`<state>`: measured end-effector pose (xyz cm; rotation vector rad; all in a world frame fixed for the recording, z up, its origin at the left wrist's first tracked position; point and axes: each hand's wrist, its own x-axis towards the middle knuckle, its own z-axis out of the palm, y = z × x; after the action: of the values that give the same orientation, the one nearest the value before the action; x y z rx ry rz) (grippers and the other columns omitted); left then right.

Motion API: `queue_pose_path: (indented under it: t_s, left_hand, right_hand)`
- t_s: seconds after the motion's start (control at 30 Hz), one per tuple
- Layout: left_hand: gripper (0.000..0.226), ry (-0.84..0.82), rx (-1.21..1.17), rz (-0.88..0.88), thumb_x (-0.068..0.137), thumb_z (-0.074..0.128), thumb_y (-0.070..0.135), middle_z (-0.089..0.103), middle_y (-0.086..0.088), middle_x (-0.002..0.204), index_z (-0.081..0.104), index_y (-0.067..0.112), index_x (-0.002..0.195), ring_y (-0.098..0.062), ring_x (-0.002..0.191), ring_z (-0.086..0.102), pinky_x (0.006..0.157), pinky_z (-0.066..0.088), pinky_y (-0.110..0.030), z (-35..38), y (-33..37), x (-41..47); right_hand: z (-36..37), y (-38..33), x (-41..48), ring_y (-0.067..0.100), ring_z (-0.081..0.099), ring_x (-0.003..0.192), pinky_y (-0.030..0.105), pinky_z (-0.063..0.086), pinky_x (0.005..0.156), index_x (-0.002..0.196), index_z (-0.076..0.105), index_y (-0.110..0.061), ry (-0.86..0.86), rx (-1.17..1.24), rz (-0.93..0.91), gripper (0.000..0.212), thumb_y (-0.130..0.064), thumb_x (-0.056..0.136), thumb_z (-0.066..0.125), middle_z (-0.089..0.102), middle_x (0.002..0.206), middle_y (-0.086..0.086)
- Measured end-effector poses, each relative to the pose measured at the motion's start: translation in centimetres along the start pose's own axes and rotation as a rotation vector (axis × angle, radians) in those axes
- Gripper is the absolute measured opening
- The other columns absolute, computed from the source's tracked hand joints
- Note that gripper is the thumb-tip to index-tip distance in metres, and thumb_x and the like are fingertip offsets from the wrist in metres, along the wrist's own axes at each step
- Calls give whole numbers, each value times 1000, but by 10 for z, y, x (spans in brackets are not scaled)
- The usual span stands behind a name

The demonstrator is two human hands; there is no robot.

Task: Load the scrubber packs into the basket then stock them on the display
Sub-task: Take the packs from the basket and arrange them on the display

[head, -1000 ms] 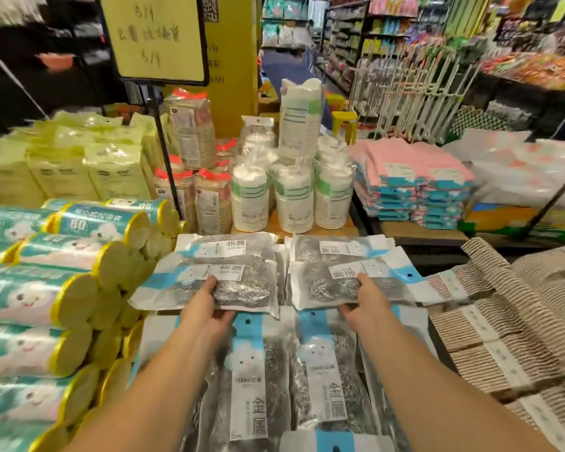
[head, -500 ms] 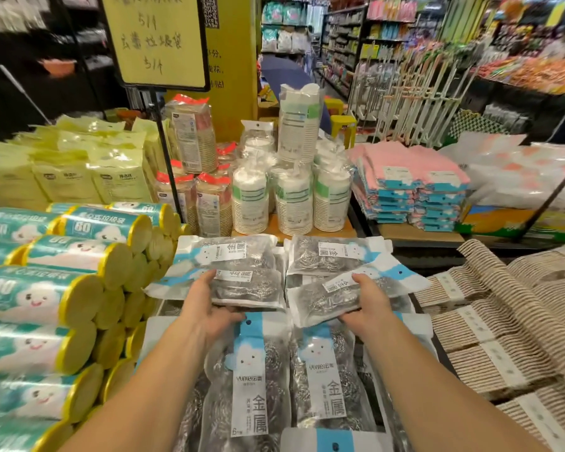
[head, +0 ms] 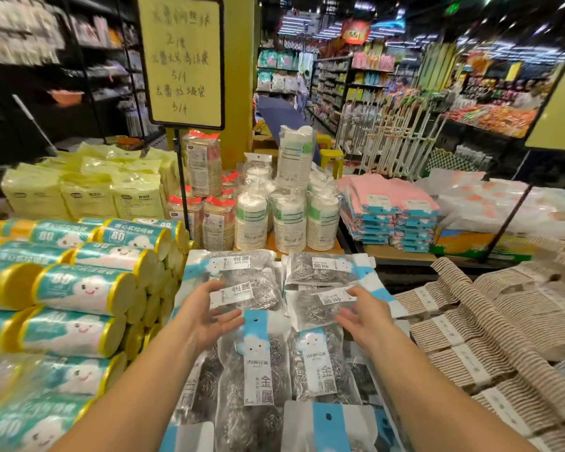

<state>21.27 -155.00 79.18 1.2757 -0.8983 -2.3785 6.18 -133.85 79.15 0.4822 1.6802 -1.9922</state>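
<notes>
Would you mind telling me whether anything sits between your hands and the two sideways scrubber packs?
Nothing visible does. The left hand is open at the near edge of the left scrubber pack, and the right hand is open at the right scrubber pack. No other item lies between them.

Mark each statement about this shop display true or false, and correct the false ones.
1. The left hand and the right hand are both open and grip no pack. True.
2. The yellow-ended rolls lie to the right of the scrubber packs. False: they are stacked to the left of them.
3. Wrapped stacks of paper cups stand behind the scrubber packs. True.
4. The yellow sign is blank. False: it has handwriting on it.
</notes>
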Motion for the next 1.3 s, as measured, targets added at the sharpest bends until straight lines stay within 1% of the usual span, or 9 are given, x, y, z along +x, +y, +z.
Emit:
queue_pose_path:
  t_s: [0.27, 0.4, 0.67, 0.77, 0.87, 0.97, 1.03, 1.17, 1.3]
  left_hand:
    - [26, 9, 263, 273, 93, 63, 27, 57, -13, 126, 57, 13, 113, -31, 100, 65, 76, 56, -44, -30, 0, -65]
    - [42, 98, 512, 535, 87, 70, 34, 66, -4, 118, 57, 22, 124, -18, 93, 65, 71, 48, -34, -65, -9, -116]
    - [55, 430, 726, 672, 72, 77, 38, 63, -4, 115, 55, 21, 120, -14, 89, 60, 66, 45, -22, -203, -55, -249]
    - [65, 611, 767, 612, 70, 75, 39, 60, -7, 114, 54, 16, 127, -15, 87, 59, 63, 48, -15, -280, -84, -300]
    - [73, 764, 736, 515, 62, 67, 43, 61, -9, 110, 54, 12, 127, -18, 87, 60, 72, 48, -26, -362, -120, -344]
    - [46, 844, 685, 388, 80, 76, 23, 53, -4, 91, 51, 9, 116, -13, 73, 50, 58, 41, -13, -441, -163, -374]
    - [54, 899, 684, 302, 78, 78, 31, 51, -4, 95, 49, 13, 119, -15, 79, 50, 61, 43, -8, -495, -193, -386]
    - [91, 928, 777, 92, 49, 58, 67, 58, -3, 104, 53, 19, 125, -25, 99, 62, 90, 52, -39, -618, -257, -374]
    - [51, 799, 842, -29, 79, 70, 42, 64, -3, 116, 54, 20, 122, -20, 104, 62, 89, 49, -31, -734, -309, -327]
  right_hand:
    - [-14, -4, -53, 26, 65, 99, 39, 59, 86, 112, 59, -1, -121, -168, -172, 16, -9, 98, 57, 62, 105, 13]
    - [2, 15, -96, 20, 65, 89, 31, 57, 70, 114, 61, -7, -327, -361, -336, 20, -12, 95, 60, 66, 106, 12]
    - [50, 133, -221, 26, 66, 93, 45, 54, 88, 110, 60, -18, -818, -603, -475, 24, -19, 87, 66, 66, 98, 5]
    - [55, 201, -276, 21, 62, 83, 36, 52, 77, 110, 58, -15, -997, -676, -445, 22, -15, 89, 65, 63, 93, 5]
    - [56, 270, -322, 10, 53, 67, 25, 43, 64, 108, 55, -17, -1161, -782, -449, 21, -11, 91, 65, 55, 79, -4]
    - [59, 345, -361, 12, 53, 68, 31, 44, 75, 105, 53, -17, -1297, -901, -443, 20, -14, 90, 67, 54, 76, -9]
    - [60, 399, -382, 9, 54, 69, 31, 43, 74, 105, 54, -17, -1344, -976, -392, 21, -16, 89, 68, 55, 77, -10]
    - [55, 535, -410, 6, 57, 76, 25, 45, 73, 114, 55, -21, -1402, -1138, -214, 26, -24, 90, 66, 59, 86, -11]
    - [32, 694, -403, 3, 59, 79, 22, 46, 69, 109, 51, -23, -1243, -1302, 19, 20, -21, 94, 64, 60, 93, -9]
